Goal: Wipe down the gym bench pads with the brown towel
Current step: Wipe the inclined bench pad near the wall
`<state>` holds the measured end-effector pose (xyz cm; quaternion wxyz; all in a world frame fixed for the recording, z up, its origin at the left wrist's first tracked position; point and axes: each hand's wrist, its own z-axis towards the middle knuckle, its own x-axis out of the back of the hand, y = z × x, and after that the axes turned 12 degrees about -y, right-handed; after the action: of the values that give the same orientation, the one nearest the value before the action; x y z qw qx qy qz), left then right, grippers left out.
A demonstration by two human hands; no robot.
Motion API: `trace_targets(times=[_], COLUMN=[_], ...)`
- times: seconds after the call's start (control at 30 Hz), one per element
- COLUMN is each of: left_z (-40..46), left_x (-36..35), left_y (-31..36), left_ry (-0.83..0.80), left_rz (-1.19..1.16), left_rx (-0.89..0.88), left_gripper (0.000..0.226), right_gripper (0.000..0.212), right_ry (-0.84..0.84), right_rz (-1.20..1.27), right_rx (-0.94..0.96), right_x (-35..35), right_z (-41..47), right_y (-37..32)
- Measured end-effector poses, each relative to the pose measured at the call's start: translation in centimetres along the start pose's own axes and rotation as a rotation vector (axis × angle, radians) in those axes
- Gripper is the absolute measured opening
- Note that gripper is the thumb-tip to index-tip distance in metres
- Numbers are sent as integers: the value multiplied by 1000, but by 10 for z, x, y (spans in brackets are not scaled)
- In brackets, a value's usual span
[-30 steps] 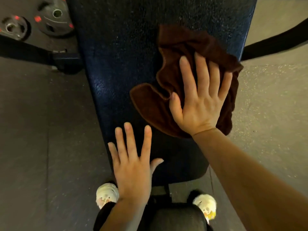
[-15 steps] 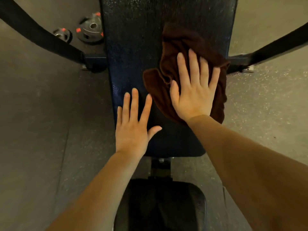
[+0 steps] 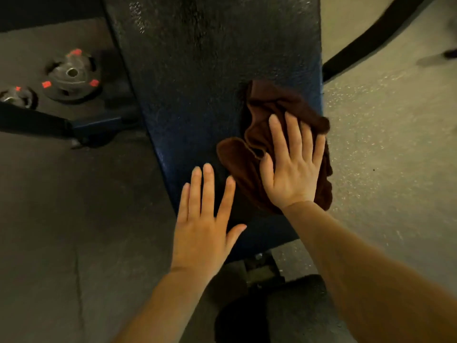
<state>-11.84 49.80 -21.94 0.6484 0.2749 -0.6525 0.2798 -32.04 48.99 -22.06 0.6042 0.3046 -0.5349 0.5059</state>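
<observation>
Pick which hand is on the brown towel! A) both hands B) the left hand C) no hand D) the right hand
D: the right hand lies flat, fingers straight, on the brown towel, while the left hand rests on the bare bench pad beside it.

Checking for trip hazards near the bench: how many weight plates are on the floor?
2, both left of the bench pad: a larger weight plate and a smaller weight plate, partly cut off. Others may lie out of view.
</observation>
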Motion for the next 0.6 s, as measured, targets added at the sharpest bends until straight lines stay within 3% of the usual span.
trace_targets(times=[0.17,0.27,0.4,0.6], left_z=[18,24,31,28], left_x=[0,-8,-20,-21], left_y=[-55,-55,-57,-58], left_ry=[89,140,270,269], left_rz=[97,73,14,19], left_rx=[-337,-372,-423,-458], left_gripper=[68,62,53,53], right_gripper=[59,59,60,61], right_ry=[17,26,42,17], right_rz=[54,82,117,151], right_rx=[-215,-369,-400,-434], right_x=[-6,-14,-17,-16], right_z=[-13,-31,-31,-34], right_y=[-12,-23,-22,-25])
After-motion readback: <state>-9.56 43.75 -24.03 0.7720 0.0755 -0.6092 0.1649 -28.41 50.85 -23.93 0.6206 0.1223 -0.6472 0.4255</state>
